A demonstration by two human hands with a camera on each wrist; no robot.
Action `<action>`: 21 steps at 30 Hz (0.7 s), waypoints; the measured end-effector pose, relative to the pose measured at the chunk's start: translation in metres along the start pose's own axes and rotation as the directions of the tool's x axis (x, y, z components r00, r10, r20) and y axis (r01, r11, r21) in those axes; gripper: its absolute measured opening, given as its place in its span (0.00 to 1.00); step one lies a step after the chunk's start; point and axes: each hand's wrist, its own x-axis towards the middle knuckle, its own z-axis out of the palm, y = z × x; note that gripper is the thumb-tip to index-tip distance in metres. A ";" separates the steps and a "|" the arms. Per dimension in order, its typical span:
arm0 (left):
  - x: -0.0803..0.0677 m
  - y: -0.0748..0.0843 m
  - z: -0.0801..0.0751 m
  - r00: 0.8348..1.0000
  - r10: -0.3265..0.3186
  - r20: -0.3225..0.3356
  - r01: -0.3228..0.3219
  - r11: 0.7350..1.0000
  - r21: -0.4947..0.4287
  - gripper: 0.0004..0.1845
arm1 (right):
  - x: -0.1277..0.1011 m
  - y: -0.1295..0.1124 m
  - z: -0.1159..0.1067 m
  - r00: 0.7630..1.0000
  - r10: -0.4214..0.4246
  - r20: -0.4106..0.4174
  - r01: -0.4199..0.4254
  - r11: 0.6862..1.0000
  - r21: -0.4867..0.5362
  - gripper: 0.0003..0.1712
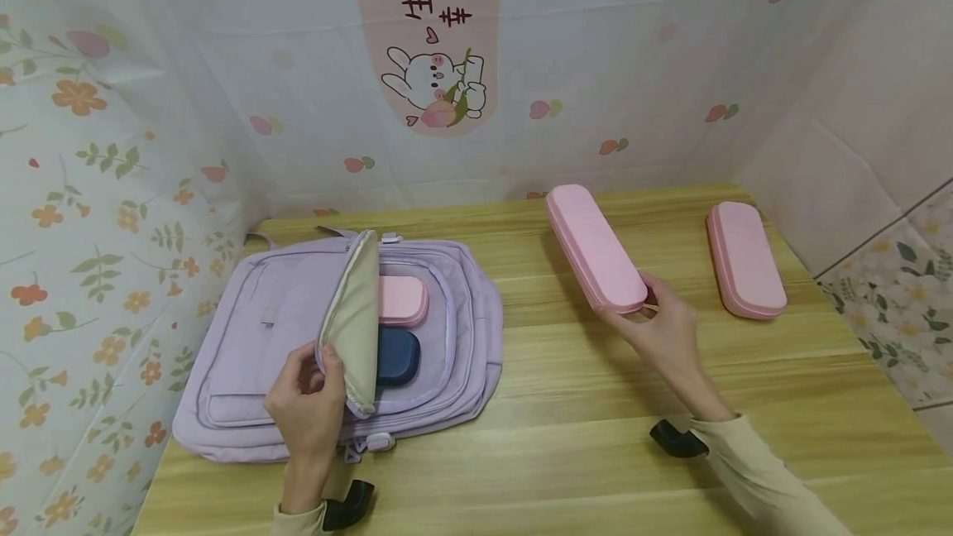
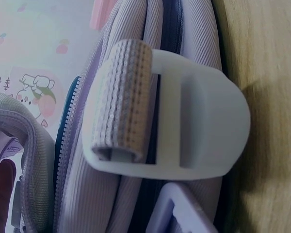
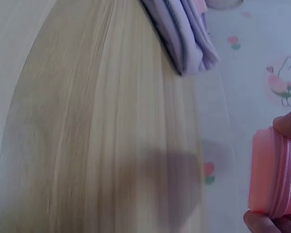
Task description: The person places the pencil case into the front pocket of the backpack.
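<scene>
A lavender backpack (image 1: 246,313) lies flat on the wooden table, its front flap (image 1: 351,329) folded back to show a cream lining. My left hand (image 1: 308,404) pinches the flap's edge. Inside the opening sit a pink case (image 1: 402,299) and a dark blue case (image 1: 398,356), both partly covered by the flap. With thumb and fingers my right hand (image 1: 663,329) grips the near end of a long pink zippered case (image 1: 596,246), which is tilted above the table. The right wrist view shows that case's zipper side (image 3: 276,174) between thumb and fingers.
Another pink case (image 1: 747,259) lies at the table's right side. A white plastic buckle (image 2: 199,116) with a strap hangs on the backpack's near side. Printed white cloth (image 1: 633,48) stands behind the table, with floral cloth (image 1: 82,271) at the left.
</scene>
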 end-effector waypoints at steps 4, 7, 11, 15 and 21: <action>0.000 0.001 0.000 1.000 -0.002 0.001 0.002 1.000 0.003 0.04 | -0.002 -0.006 0.007 0.999 -0.039 0.015 0.038 0.998 0.048 0.40; 0.000 0.003 0.000 1.000 -0.005 0.001 0.005 1.000 0.005 0.04 | -0.005 -0.012 0.013 0.997 -0.059 0.044 0.055 0.995 0.078 0.39; 0.001 0.008 0.000 1.000 -0.006 0.002 0.006 1.000 0.000 0.04 | -0.012 -0.021 0.021 0.992 -0.080 0.100 0.066 0.988 0.139 0.39; 0.001 0.008 0.000 1.000 -0.007 0.004 0.007 1.000 -0.007 0.04 | -0.018 -0.029 0.029 0.984 -0.113 0.137 0.085 0.977 0.194 0.39; 0.000 0.002 -0.001 1.000 -0.007 0.011 0.007 1.000 -0.019 0.04 | -0.026 -0.040 0.037 0.974 -0.141 0.176 0.109 0.978 0.176 0.38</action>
